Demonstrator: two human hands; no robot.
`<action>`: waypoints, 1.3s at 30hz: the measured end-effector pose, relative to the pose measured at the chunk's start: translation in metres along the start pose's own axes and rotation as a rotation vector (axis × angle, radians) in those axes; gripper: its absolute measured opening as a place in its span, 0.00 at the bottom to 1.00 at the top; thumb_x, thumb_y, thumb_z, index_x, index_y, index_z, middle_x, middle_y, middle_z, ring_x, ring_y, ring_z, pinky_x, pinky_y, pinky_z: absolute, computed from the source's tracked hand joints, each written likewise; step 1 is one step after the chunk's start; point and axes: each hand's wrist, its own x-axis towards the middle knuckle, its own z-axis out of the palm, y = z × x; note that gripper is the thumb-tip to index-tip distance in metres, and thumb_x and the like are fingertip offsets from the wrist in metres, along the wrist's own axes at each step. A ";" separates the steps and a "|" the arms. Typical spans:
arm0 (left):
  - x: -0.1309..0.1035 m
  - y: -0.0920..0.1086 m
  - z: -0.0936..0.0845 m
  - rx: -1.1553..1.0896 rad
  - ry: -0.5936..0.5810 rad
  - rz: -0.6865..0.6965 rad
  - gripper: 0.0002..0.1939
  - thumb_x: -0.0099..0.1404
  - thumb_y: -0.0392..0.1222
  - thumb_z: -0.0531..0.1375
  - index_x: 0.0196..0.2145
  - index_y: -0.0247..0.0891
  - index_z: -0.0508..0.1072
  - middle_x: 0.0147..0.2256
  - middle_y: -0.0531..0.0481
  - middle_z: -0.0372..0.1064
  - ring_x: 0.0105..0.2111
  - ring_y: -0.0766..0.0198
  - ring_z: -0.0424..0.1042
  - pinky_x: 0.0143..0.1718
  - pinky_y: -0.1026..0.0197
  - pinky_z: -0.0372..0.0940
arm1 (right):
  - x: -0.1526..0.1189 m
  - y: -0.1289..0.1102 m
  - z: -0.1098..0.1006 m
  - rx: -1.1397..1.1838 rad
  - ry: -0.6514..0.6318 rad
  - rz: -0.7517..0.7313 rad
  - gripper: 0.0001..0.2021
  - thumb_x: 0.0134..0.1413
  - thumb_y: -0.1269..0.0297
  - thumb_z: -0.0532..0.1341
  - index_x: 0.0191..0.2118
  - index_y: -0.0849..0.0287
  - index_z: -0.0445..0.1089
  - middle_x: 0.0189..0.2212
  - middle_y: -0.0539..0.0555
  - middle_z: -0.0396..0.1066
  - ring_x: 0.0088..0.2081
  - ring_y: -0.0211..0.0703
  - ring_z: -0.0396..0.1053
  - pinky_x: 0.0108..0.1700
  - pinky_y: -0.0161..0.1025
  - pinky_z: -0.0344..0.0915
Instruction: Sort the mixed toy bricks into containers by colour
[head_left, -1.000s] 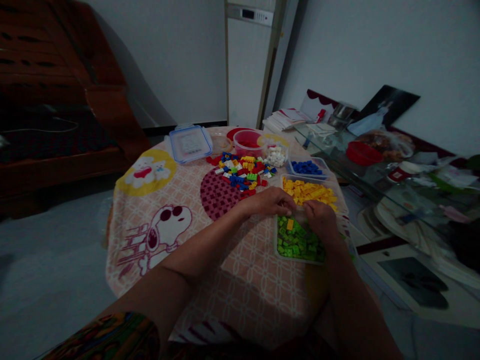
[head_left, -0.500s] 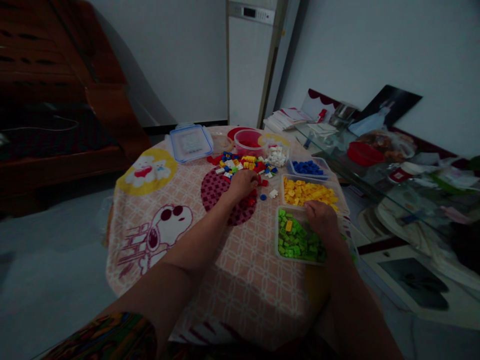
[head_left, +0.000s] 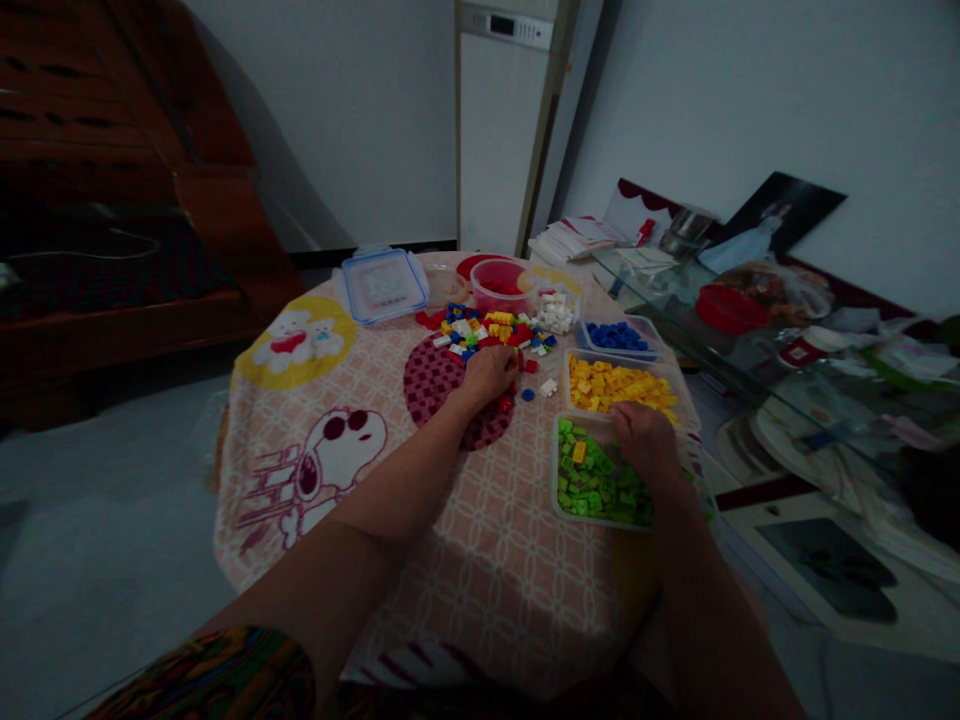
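At the near edge of a mixed pile of toy bricks (head_left: 495, 325), my left hand (head_left: 489, 373) reaches in with its fingers curled together. What they pinch, if anything, is too small to make out. My right hand (head_left: 646, 440) is closed above the rim between a box of yellow bricks (head_left: 611, 383) and a box of green bricks (head_left: 589, 485). Its fingertips point down and hide whatever is in them. One yellow brick (head_left: 579, 452) lies among the green ones. Red bricks (head_left: 505, 402), a round blue piece (head_left: 528, 395) and white bricks (head_left: 549, 387) lie near my left hand.
Behind the yellow box stands a box of blue bricks (head_left: 616, 337). White bricks (head_left: 555, 312) and a pink-red tub (head_left: 500, 285) are at the back. A blue-rimmed lid (head_left: 384, 286) lies back left. A cluttered glass-topped table (head_left: 712, 355) adjoins on the right.
My left hand has shifted very slightly at the edge of the pile, its fingers still curled. My right hand has stayed over the box rims. The boxes stand as before.
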 end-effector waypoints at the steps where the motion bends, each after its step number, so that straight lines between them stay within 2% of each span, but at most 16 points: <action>1: 0.001 0.000 0.000 -0.019 0.008 0.003 0.11 0.65 0.36 0.60 0.42 0.38 0.81 0.43 0.43 0.81 0.44 0.55 0.78 0.46 0.59 0.69 | 0.000 0.000 0.000 0.001 -0.004 0.003 0.16 0.67 0.65 0.52 0.29 0.58 0.72 0.30 0.59 0.75 0.32 0.46 0.66 0.37 0.41 0.54; 9: 0.005 0.004 -0.004 -0.226 0.054 0.057 0.12 0.63 0.35 0.62 0.43 0.36 0.82 0.40 0.45 0.81 0.38 0.58 0.77 0.46 0.59 0.70 | 0.000 0.000 0.000 0.002 -0.002 0.016 0.15 0.67 0.67 0.52 0.31 0.58 0.73 0.30 0.59 0.75 0.34 0.48 0.68 0.38 0.42 0.55; 16: 0.004 0.021 -0.002 -0.419 0.034 0.162 0.15 0.60 0.31 0.62 0.44 0.34 0.81 0.37 0.48 0.81 0.36 0.62 0.77 0.44 0.61 0.71 | 0.000 -0.001 0.000 0.006 0.004 0.009 0.15 0.66 0.67 0.53 0.30 0.58 0.73 0.31 0.59 0.76 0.33 0.47 0.67 0.39 0.41 0.55; 19: 0.001 0.032 0.008 -0.564 0.000 0.216 0.17 0.61 0.31 0.62 0.47 0.33 0.80 0.41 0.45 0.82 0.40 0.60 0.79 0.45 0.61 0.73 | 0.000 0.000 0.001 0.009 0.000 0.021 0.16 0.67 0.66 0.52 0.30 0.58 0.73 0.31 0.60 0.75 0.33 0.47 0.67 0.38 0.42 0.55; 23: -0.002 0.046 0.023 -0.771 -0.039 0.309 0.22 0.63 0.31 0.61 0.55 0.36 0.78 0.51 0.40 0.79 0.47 0.58 0.80 0.46 0.58 0.75 | 0.000 0.001 0.002 0.014 0.005 0.001 0.16 0.67 0.66 0.52 0.31 0.58 0.73 0.31 0.60 0.75 0.32 0.47 0.66 0.37 0.42 0.54; 26: -0.005 0.052 0.023 -0.825 -0.056 0.368 0.23 0.62 0.30 0.59 0.55 0.35 0.77 0.53 0.39 0.78 0.48 0.58 0.80 0.46 0.58 0.75 | 0.001 0.001 0.002 0.020 -0.007 0.000 0.16 0.68 0.66 0.52 0.32 0.59 0.74 0.32 0.61 0.76 0.33 0.47 0.67 0.38 0.42 0.54; 29: -0.011 0.057 0.011 -0.748 -0.079 0.398 0.17 0.63 0.31 0.61 0.49 0.34 0.80 0.47 0.41 0.81 0.43 0.60 0.81 0.44 0.60 0.74 | 0.001 0.000 0.001 0.014 -0.020 0.009 0.17 0.69 0.66 0.51 0.32 0.59 0.75 0.32 0.61 0.76 0.33 0.48 0.67 0.38 0.42 0.54; 33: -0.024 0.072 -0.006 -0.523 -0.160 0.478 0.10 0.65 0.33 0.62 0.42 0.36 0.81 0.38 0.47 0.82 0.37 0.63 0.79 0.40 0.64 0.69 | 0.001 0.000 0.002 0.004 -0.014 0.004 0.16 0.68 0.66 0.52 0.33 0.60 0.75 0.32 0.61 0.77 0.34 0.47 0.68 0.38 0.42 0.54; 36: -0.037 0.088 -0.015 -0.259 -0.248 0.577 0.08 0.66 0.37 0.63 0.42 0.37 0.81 0.39 0.47 0.82 0.38 0.61 0.78 0.39 0.63 0.67 | 0.001 0.001 0.003 -0.007 -0.009 0.020 0.15 0.67 0.67 0.53 0.33 0.60 0.75 0.31 0.60 0.76 0.33 0.47 0.67 0.37 0.41 0.53; 39: -0.049 0.100 -0.022 -0.023 -0.329 0.636 0.12 0.66 0.42 0.66 0.47 0.39 0.80 0.45 0.46 0.81 0.44 0.56 0.78 0.40 0.62 0.66 | 0.001 0.001 0.004 -0.015 -0.001 0.025 0.15 0.67 0.67 0.53 0.32 0.60 0.75 0.31 0.60 0.76 0.33 0.46 0.66 0.37 0.41 0.52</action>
